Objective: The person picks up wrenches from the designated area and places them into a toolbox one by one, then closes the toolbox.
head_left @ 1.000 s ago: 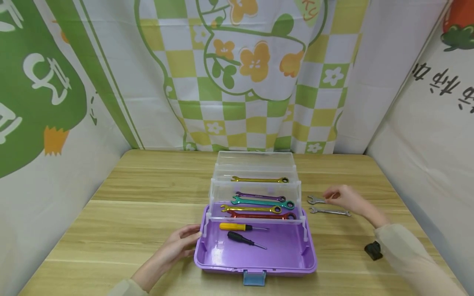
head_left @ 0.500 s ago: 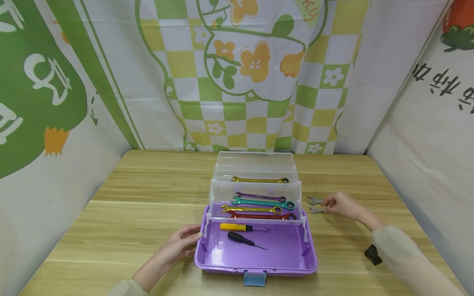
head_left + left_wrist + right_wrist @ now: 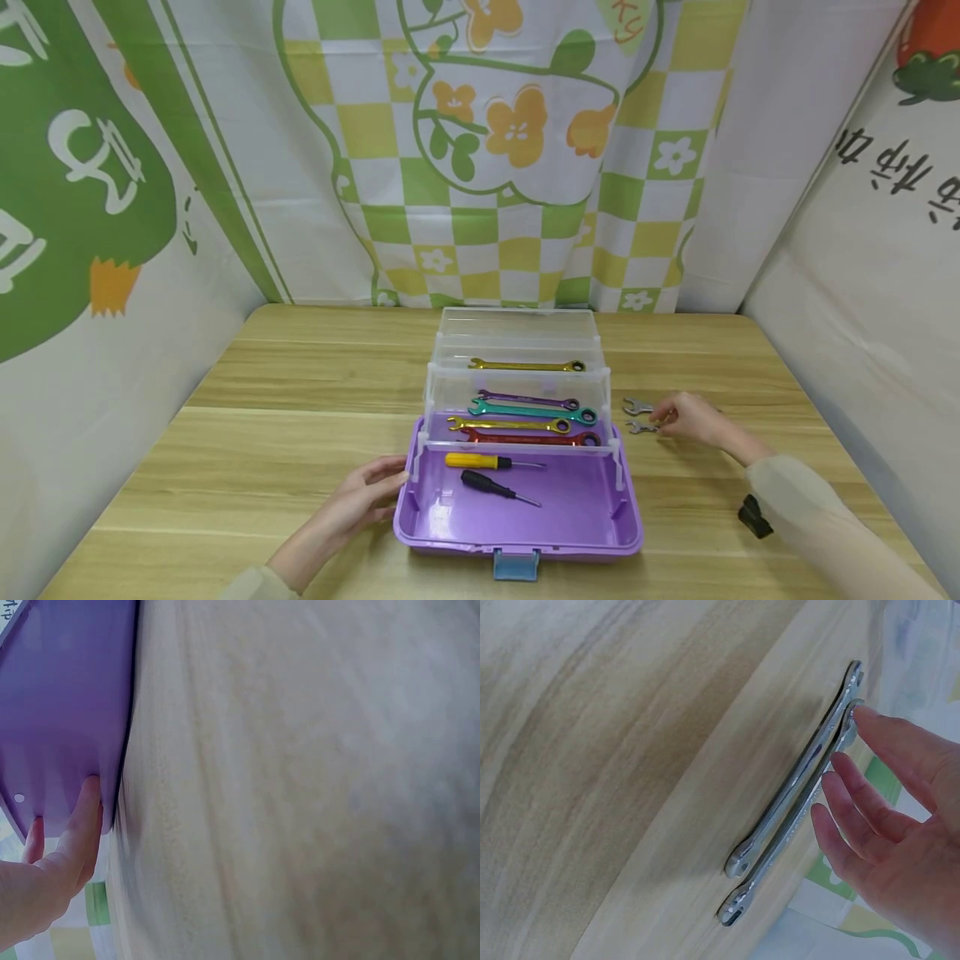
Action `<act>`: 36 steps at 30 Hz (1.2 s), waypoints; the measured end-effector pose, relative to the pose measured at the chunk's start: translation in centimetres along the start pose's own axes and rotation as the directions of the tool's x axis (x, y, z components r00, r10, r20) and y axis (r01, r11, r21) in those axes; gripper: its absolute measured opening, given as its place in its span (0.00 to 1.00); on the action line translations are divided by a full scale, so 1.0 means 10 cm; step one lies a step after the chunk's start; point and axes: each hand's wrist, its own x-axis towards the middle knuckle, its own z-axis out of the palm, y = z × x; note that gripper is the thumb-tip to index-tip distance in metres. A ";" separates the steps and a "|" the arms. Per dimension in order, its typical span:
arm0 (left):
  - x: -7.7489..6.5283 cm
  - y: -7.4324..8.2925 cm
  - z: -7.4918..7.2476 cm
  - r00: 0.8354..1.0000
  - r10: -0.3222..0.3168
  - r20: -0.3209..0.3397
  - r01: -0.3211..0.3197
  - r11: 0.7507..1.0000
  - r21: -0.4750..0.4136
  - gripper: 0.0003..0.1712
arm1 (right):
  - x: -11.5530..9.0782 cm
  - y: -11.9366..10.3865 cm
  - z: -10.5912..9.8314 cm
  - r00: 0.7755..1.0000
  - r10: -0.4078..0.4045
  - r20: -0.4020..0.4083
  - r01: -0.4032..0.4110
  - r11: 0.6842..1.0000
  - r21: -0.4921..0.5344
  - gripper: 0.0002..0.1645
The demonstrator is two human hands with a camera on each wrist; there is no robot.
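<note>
A purple toolbox (image 3: 517,525) stands with its clear tiered trays raised. My left hand (image 3: 367,493) rests on its left side, and in the left wrist view straight fingers (image 3: 79,825) press the purple wall. Over two silver wrenches is my right hand (image 3: 693,419). In the right wrist view both wrenches, the one nearer the hand (image 3: 784,832) and the other (image 3: 799,769), lie side by side on the table. The fingers (image 3: 855,817) are loosely extended beside them, with one fingertip right at a wrench end. From the head, the hand covers most of the wrench handles.
The trays hold several wrenches, gold, purple, teal and red (image 3: 528,437). A yellow screwdriver (image 3: 476,460) and a black screwdriver (image 3: 491,483) lie in the purple base. A small black object (image 3: 754,517) is beside the right sleeve. Printed curtains enclose the wooden table (image 3: 262,433).
My right hand has moved from the far silver wrench toward the near one, then shifted only slightly. The left hand and the toolbox have stayed in place.
</note>
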 end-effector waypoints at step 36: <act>0.00 0.01 0.00 1.000 -0.016 -0.012 0.016 1.000 0.003 0.36 | 0.04 0.12 0.09 1.000 0.023 0.012 -0.023 0.998 0.053 0.06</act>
